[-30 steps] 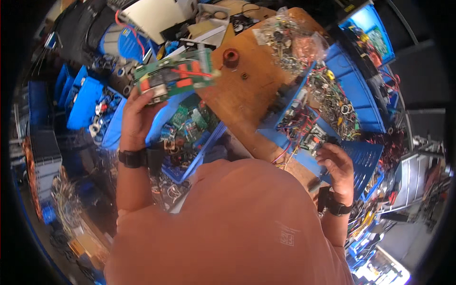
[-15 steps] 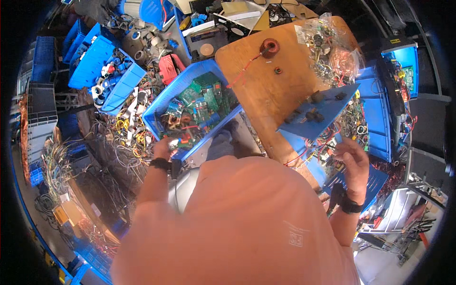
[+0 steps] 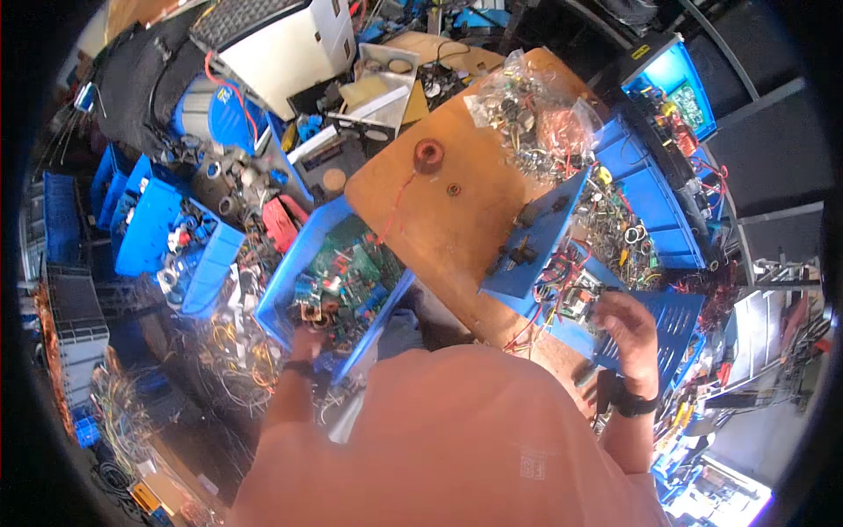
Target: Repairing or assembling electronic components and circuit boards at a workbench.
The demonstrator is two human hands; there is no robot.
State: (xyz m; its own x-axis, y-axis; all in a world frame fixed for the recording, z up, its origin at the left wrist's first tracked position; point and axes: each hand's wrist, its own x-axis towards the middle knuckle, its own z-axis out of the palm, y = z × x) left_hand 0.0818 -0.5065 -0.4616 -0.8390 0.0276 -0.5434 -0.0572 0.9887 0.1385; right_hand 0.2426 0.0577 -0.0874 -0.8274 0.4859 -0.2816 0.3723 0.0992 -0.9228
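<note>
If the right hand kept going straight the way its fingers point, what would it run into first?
Probably the circuit board with attached wires, just ahead of the right hand; depth is unclear here, so they may already touch.

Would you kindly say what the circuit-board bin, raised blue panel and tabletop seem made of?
The bin: probably plastic, evenly blue, smooth-walled. The blue panel: perhaps matt painted metal, thin and flat; plastic possible. The tabletop: likely varnished wood or veneer, mottled brown, faint sheen.
</note>
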